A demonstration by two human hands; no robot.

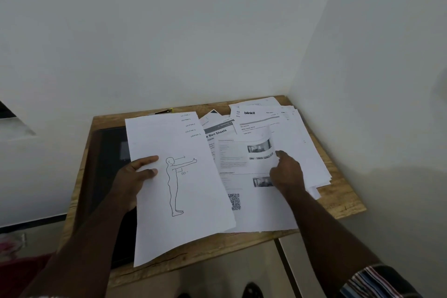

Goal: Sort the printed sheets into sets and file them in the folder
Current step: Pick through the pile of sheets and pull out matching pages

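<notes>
Across the wooden worktop [343, 203], which fills a corner between two white walls, printed sheets lie in a loose overlapping spread from the middle out to the far right corner. The person's left hand [135, 176] holds a figure sheet [179, 191] by its left edge, thumb on top and fingers curled beneath, so that grip is closed on the paper. The sheet hangs over the near edge, above a dark folder [104, 152] that lies flat along the left side of the worktop. It shows a line drawing of a standing figure with one arm held straight out, marked "90°", and handwritten "SECTION" lines run down its top right corner.

The right hand [286, 172] pinches the curling right edge of a photo sheet [244, 164] at the middle of the worktop, lifting it off the pile. That sheet carries small grey photos, blocks of text too small to read, and a QR code near its lower edge.

I judge the sorting is still under way, with nothing yet filed. The next move calls for peeling that one sheet free without dragging its neighbours, then matching it to a set.

Readable elsewhere: "blinkit" heads a sheet [256, 116] near the far right corner, and "Bed Sheets" shows on a half-covered page [217, 133] beside it.
</notes>
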